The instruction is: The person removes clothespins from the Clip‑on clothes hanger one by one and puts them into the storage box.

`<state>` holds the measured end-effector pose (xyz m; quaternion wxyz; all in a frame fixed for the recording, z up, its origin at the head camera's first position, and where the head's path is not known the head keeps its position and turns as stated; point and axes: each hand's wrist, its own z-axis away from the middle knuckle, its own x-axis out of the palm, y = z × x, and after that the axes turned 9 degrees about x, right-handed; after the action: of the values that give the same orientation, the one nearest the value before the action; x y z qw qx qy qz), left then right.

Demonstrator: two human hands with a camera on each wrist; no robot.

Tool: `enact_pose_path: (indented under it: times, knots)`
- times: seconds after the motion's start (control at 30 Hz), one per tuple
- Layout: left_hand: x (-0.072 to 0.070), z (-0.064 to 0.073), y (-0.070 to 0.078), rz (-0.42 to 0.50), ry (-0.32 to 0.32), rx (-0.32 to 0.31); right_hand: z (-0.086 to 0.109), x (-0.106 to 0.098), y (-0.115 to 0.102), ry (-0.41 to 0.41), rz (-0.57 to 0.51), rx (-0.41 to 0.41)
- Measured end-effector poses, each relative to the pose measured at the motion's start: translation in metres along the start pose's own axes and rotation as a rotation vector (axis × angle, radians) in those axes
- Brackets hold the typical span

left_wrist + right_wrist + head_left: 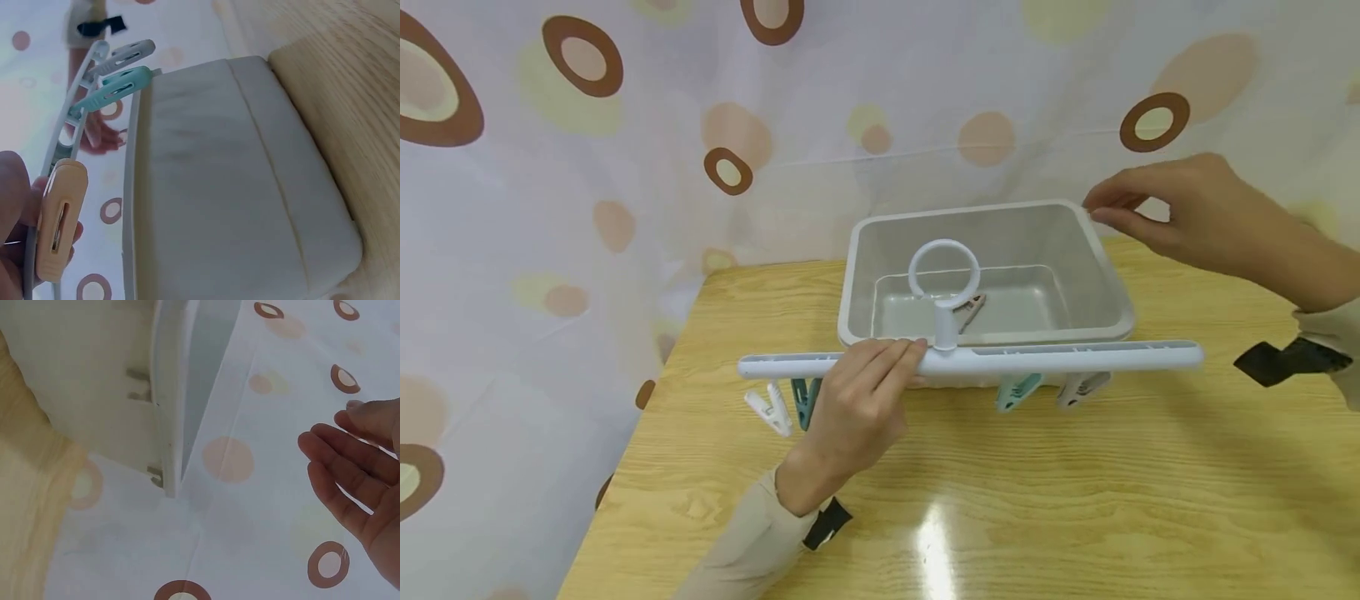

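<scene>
My left hand [861,408] grips a pale clip hanger [1075,358] near its middle, beside the ring hook [977,271]. Under the bar hang a white clip [772,410], a dark teal clip [805,402], a mint clip [1018,390] and a grey clip [1084,387]. The left wrist view also shows a peach clip [61,219] by the fingers. Behind the bar stands a light grey bin [1037,237], with a brownish clip [973,312] lying inside. Off the bin's back right corner, my right hand [1195,208] hovers with loosely bent fingers, holding nothing.
A wood-grain table [1000,500] carries the bin. Behind and to the left hangs a whitish sheet [662,108] with brown, peach and yellow rounded shapes. Black straps [827,523] show at both wrists.
</scene>
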<state>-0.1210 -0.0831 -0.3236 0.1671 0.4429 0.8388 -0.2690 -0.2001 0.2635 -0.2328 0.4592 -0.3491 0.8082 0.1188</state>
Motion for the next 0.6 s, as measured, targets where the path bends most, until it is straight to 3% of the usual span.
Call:
enact_pose_path:
  times: [0.43, 0.53, 0.6]
  knots:
    - [0.002, -0.006, -0.006, 0.040, 0.010, -0.075, 0.091, -0.008, -0.032, 0.217, -0.129, 0.409]
    - [0.002, -0.008, -0.006, 0.051, 0.014, -0.083, 0.108, -0.002, -0.040, 0.265, -0.218, 0.522]
    - [0.003, -0.010, -0.007, 0.058, 0.017, -0.086, 0.119, 0.004, -0.042, 0.306, -0.334, 0.556]
